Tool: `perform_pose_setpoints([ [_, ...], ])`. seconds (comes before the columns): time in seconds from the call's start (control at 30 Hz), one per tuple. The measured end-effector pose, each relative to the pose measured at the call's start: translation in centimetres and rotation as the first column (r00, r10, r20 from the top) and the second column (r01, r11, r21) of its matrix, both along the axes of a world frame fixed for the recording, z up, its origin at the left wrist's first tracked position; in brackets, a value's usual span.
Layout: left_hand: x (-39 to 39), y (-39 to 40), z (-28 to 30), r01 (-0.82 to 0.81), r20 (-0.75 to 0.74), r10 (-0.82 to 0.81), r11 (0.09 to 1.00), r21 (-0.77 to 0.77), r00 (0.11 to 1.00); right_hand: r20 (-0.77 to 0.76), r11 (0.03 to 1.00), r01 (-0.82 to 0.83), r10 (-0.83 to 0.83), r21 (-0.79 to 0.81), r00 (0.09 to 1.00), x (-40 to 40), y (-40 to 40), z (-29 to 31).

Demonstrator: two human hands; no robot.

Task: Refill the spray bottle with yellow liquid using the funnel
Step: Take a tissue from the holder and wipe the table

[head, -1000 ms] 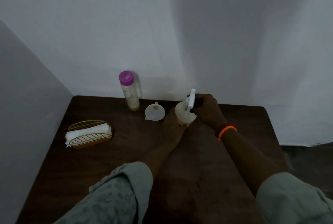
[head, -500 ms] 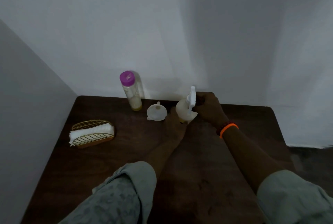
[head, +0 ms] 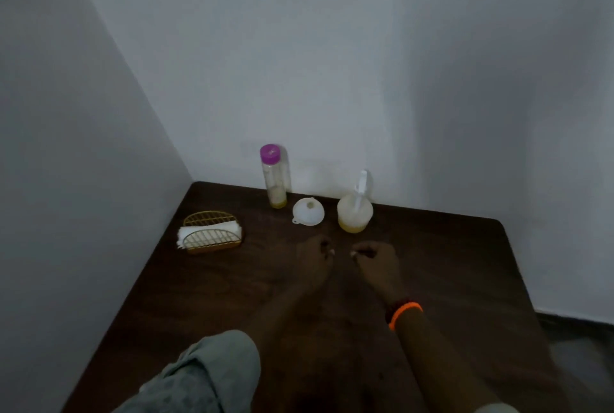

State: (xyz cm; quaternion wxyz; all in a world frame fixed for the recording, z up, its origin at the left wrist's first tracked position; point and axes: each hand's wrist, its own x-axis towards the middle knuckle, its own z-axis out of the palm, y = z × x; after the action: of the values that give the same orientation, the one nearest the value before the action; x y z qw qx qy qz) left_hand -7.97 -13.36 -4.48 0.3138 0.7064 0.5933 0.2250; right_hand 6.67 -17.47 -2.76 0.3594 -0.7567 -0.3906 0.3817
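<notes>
On the dark brown wooden worktop [head: 432, 279], a round translucent spray bottle with a white trigger head [head: 355, 210] stands upright near the back edge, close to the pale wall [head: 332, 64], with a shallow layer of yellow liquid showing at its base. Just to its left, apart from it, a small white plastic funnel [head: 308, 211] lies on the worktop with its wide mouth facing up and a little tab at its lower left rim. Further left, hard against the wall, stands a tall clear cylindrical bottle with a purple cap [head: 274, 175], holding some yellow liquid at the bottom. Well to the left of the group sits a gold wire napkin holder with white paper napkins [head: 210, 236]. The left hand [head: 314, 258] and the right hand [head: 377, 260] both rest low over the worktop in front of the funnel and spray bottle, near each other but not touching, and clear of every object. The fingers of each hand are curled loosely inward and hold nothing. The right wrist carries a bright orange band [head: 404, 313], and a grey patterned sleeve [head: 206, 376] covers the left forearm at the lower edge.
</notes>
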Motion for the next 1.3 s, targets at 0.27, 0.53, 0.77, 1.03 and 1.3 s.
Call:
perform_pose_setpoints([
  [0.27,-9.5,-4.1,1.9,-0.218,0.005,0.218,0.976,-0.027,0.976,-0.084,0.971,-0.240,0.241,0.023,0.967,-9.3,-0.6,1.6],
  [0.53,-19.7,-2.3,2.3,-0.359,0.038,0.364,0.929,-0.090,0.931,-0.031,0.924,-0.383,0.383,0.010,0.923,-16.3,4.3,1.0],
  [0.77,-26.5,2.7,-0.2,-0.496,0.082,0.506,0.860,-0.117,0.859,0.026,0.934,-0.357,0.356,0.033,0.934,-20.3,9.7,-1.0],
  [1.03,-30.0,8.9,-2.6,-0.530,0.064,0.531,0.848,-0.028,0.845,0.077,0.937,-0.347,0.348,-0.027,0.934,-21.9,15.0,-3.3],
  [1.3,-30.7,10.6,-4.0,-0.488,-0.027,0.488,0.873,0.013,0.872,0.062,0.922,-0.369,0.377,-0.114,0.924,-22.7,17.7,-5.3],
])
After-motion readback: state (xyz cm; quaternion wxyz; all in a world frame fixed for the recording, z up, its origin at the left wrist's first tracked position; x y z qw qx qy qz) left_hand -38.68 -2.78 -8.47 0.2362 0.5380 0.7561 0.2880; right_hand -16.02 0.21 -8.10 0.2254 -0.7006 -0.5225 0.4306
